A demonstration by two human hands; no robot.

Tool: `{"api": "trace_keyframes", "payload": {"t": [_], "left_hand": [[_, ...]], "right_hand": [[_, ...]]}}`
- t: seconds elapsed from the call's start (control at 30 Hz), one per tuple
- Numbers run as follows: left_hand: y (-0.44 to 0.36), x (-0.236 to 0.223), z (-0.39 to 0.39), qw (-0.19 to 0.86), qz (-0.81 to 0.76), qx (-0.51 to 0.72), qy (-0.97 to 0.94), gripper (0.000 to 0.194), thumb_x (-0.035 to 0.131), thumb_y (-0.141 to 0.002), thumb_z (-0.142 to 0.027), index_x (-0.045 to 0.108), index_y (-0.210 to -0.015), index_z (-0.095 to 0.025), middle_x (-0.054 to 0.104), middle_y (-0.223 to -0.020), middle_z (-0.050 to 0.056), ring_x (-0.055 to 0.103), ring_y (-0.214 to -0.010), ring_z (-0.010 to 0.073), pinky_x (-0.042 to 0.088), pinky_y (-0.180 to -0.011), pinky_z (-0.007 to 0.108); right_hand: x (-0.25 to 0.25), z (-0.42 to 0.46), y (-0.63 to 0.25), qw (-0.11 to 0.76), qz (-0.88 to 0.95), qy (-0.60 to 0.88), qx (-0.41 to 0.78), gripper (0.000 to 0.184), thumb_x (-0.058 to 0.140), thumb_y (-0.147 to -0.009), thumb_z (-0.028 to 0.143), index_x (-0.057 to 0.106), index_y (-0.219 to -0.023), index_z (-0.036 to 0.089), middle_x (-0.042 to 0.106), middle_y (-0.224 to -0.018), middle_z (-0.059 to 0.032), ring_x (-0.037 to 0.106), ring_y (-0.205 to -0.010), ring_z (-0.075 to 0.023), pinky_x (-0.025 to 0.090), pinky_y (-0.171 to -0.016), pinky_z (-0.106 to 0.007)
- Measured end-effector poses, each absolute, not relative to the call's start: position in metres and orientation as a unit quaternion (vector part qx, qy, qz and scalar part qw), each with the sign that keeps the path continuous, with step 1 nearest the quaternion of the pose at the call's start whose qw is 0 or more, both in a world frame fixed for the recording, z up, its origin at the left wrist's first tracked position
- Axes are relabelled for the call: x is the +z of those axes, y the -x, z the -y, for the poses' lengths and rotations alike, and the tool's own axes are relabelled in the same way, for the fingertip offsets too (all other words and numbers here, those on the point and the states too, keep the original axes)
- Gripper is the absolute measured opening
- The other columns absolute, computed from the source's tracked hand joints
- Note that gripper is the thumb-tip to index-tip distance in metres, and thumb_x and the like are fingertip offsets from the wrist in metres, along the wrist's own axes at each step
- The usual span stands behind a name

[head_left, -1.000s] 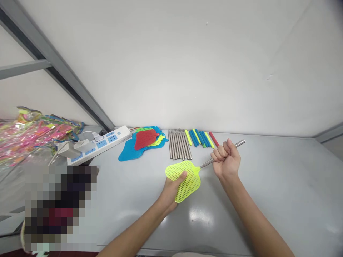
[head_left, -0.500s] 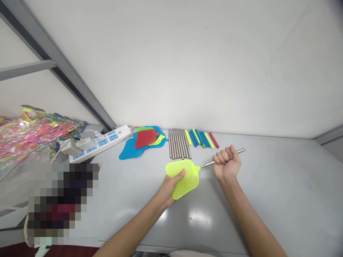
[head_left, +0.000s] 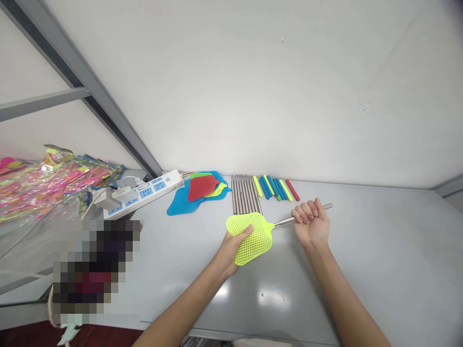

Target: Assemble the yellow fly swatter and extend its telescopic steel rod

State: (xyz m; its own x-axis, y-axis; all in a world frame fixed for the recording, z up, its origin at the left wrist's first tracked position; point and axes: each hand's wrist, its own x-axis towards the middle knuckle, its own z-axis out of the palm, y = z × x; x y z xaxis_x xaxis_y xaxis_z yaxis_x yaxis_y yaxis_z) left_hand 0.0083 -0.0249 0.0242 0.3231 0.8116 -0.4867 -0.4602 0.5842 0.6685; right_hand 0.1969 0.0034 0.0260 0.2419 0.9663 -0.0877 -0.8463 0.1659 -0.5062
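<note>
My left hand (head_left: pixel 230 253) grips the mesh head of a yellow plastic fly swatter (head_left: pixel 253 243), with the thumb lying across the mesh. My right hand (head_left: pixel 311 222) is closed in a fist around the swatter's steel rod handle (head_left: pixel 284 222), whose tip sticks out past the fist. Behind the swatter lies a row of several steel rods (head_left: pixel 246 194). To their right are several coloured plastic grips (head_left: pixel 275 188), and to their left a stack of blue, red and yellow swatter heads (head_left: pixel 200 192).
A white power strip (head_left: pixel 144 193) with plugged-in adapters lies at the back left of the grey table (head_left: pixel 372 241). A heap of pink packaged items (head_left: pixel 47 185) sits beyond it. A pixelated blurred patch (head_left: pixel 96 270) covers the front left. A white wall rises behind.
The swatter handle has swung from a rising slant to nearly level as my right hand lowered. The swatter head has turned slightly in my left hand, and the view has shifted a little.
</note>
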Motion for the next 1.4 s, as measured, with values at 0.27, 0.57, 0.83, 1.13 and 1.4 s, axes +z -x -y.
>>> {"api": "trace_keyframes", "payload": {"t": [0.27, 0.57, 0.83, 1.13, 1.4], "left_hand": [[-0.006, 0.028, 0.022, 0.754, -0.413, 0.433, -0.271, 0.043, 0.063, -0.071, -0.031, 0.055, -0.110, -0.013, 0.062, -0.105, 0.013, 0.062, -0.087, 0.0229, 0.048, -0.078, 0.034], [0.005, 0.025, 0.013, 0.711, -0.427, 0.473, -0.297, 0.039, 0.063, -0.070, -0.033, 0.061, -0.101, -0.010, 0.064, -0.100, 0.013, 0.061, -0.088, 0.0238, 0.048, -0.076, 0.033], [0.015, 0.025, 0.011, 0.738, -0.352, 0.486, -0.307, 0.041, 0.059, -0.070, -0.043, 0.062, -0.097, -0.011, 0.064, -0.100, 0.013, 0.057, -0.097, 0.0271, 0.044, -0.083, 0.037], [0.019, 0.006, 0.027, 0.586, -0.298, 0.468, -0.590, 0.057, 0.065, -0.059, -0.052, 0.057, -0.107, -0.021, 0.059, -0.109, 0.010, 0.045, -0.112, 0.0262, 0.031, -0.097, 0.040], [0.001, 0.026, 0.020, 0.499, -0.441, 0.530, -0.524, 0.036, 0.043, -0.081, -0.043, 0.059, -0.104, -0.019, 0.064, -0.094, 0.005, 0.056, -0.076, 0.0146, 0.041, -0.081, 0.030]], "right_hand": [[0.027, -0.004, -0.204, 0.740, 0.135, 0.176, 0.635, 0.025, 0.047, -0.080, 0.025, 0.039, -0.058, 0.017, 0.027, -0.051, 0.0053, 0.032, -0.044, -0.0046, 0.035, -0.044, -0.018], [0.026, -0.010, -0.207, 0.719, 0.225, 0.357, 0.552, 0.029, 0.049, -0.078, 0.037, 0.055, -0.059, 0.015, 0.049, -0.065, -0.0008, 0.051, -0.064, -0.0118, 0.042, -0.059, -0.026], [0.018, -0.010, -0.206, 0.685, 0.239, 0.449, 0.522, 0.038, 0.046, -0.078, 0.044, 0.057, -0.056, 0.015, 0.035, -0.042, 0.0037, 0.036, -0.043, -0.0071, 0.033, -0.046, -0.022], [0.015, -0.006, -0.182, 0.693, 0.154, 0.386, 0.590, 0.028, 0.052, -0.076, 0.041, 0.063, -0.068, 0.017, 0.039, -0.041, 0.0045, 0.039, -0.042, -0.0065, 0.034, -0.045, -0.020], [0.015, 0.006, -0.157, 0.624, 0.208, 0.364, 0.660, 0.030, 0.048, -0.077, 0.038, 0.061, -0.060, 0.016, 0.046, -0.044, 0.0008, 0.045, -0.044, -0.0090, 0.035, -0.047, -0.022]]}}
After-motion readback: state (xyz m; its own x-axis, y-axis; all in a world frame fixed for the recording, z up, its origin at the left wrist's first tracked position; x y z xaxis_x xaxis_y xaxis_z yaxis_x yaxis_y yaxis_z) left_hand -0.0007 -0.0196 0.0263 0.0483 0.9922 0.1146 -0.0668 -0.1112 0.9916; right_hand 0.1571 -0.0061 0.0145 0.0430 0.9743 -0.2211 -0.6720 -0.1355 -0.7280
